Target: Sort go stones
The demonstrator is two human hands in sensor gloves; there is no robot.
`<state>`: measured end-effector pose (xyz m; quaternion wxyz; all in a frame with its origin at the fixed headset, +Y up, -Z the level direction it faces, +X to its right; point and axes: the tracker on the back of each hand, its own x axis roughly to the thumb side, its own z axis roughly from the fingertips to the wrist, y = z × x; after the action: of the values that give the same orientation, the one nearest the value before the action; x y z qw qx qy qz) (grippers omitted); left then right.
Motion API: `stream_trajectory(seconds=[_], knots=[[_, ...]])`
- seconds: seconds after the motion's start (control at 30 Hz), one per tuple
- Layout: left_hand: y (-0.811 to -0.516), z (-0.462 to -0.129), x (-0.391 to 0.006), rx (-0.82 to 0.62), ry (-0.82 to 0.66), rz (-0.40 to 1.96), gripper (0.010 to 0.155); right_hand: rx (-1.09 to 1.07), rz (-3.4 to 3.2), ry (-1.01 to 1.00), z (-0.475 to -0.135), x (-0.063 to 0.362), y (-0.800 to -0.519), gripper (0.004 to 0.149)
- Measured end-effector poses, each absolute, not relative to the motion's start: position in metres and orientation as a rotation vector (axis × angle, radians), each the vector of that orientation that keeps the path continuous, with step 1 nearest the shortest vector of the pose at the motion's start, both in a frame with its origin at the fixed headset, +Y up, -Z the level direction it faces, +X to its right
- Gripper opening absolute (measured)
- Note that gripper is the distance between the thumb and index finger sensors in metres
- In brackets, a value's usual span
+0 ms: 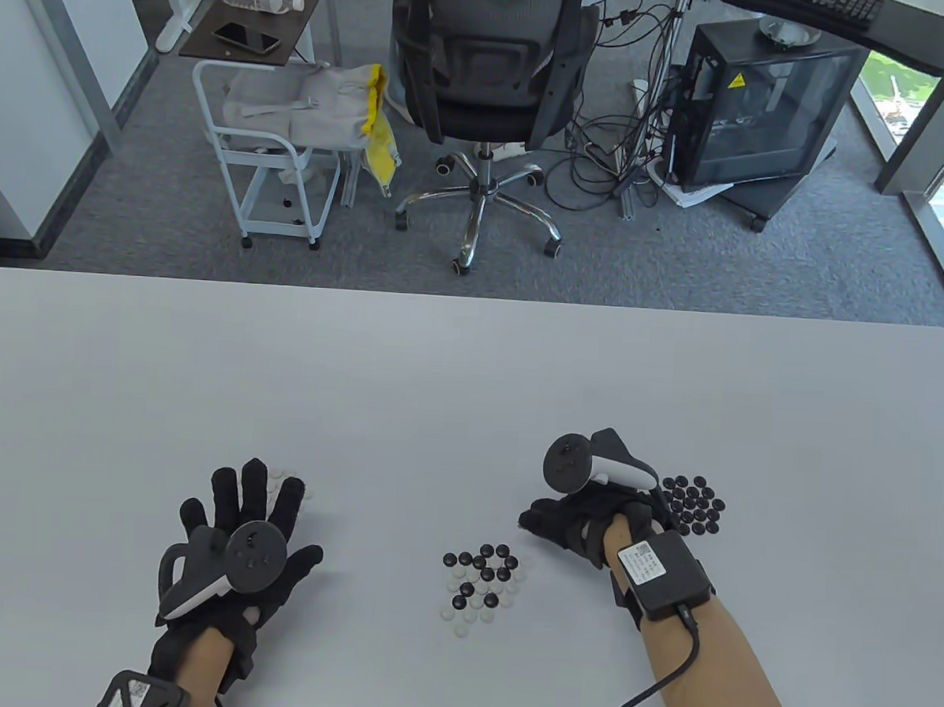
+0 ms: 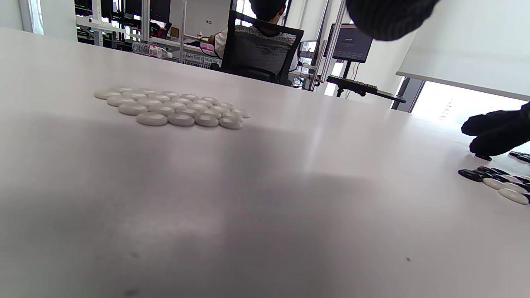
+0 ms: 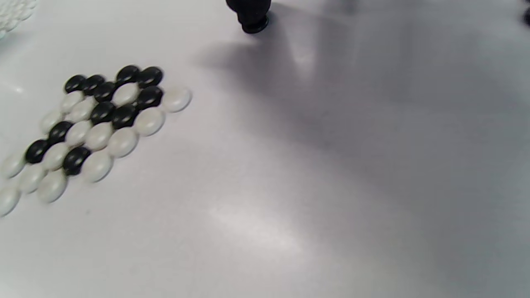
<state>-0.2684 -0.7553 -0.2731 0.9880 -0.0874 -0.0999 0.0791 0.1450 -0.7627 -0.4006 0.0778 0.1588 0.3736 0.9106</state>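
Note:
A mixed patch of black and white Go stones (image 1: 482,582) lies at the table's front centre, also in the right wrist view (image 3: 95,124). A sorted cluster of black stones (image 1: 693,504) sits just right of my right hand (image 1: 562,524). That hand lies low with its fingers pointing left, and one fingertip (image 3: 248,10) presses on a single black stone (image 3: 255,28) right of the mixed patch. A group of white stones (image 2: 174,107) lies at the left. My left hand (image 1: 250,516) is spread flat with straight fingers, partly covering the white stones (image 1: 285,482), and holds nothing.
The white table (image 1: 470,385) stretches bare behind the stones to its far edge. Beyond it stand an office chair (image 1: 486,93), a white cart (image 1: 269,161) and a computer case (image 1: 757,108) on the floor.

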Motion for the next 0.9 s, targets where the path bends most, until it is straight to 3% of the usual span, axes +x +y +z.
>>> stream_trajectory(seconds=[0.17,0.4,0.9], knots=[[-0.756,-0.273,-0.269,-0.178,-0.2,0.16,0.083,0.253,2.792,1.097,-0.416,0.175,-0.758,0.072],[-0.755,-0.274,-0.269,-0.18,-0.2,0.162,0.083,0.098,2.805,1.07,-0.419,0.202,-0.757,0.073],[-0.756,-0.274,-0.269,-0.183,-0.198,0.156,0.083,-0.017,2.815,1.04,-0.416,0.226,-0.756,0.075]])
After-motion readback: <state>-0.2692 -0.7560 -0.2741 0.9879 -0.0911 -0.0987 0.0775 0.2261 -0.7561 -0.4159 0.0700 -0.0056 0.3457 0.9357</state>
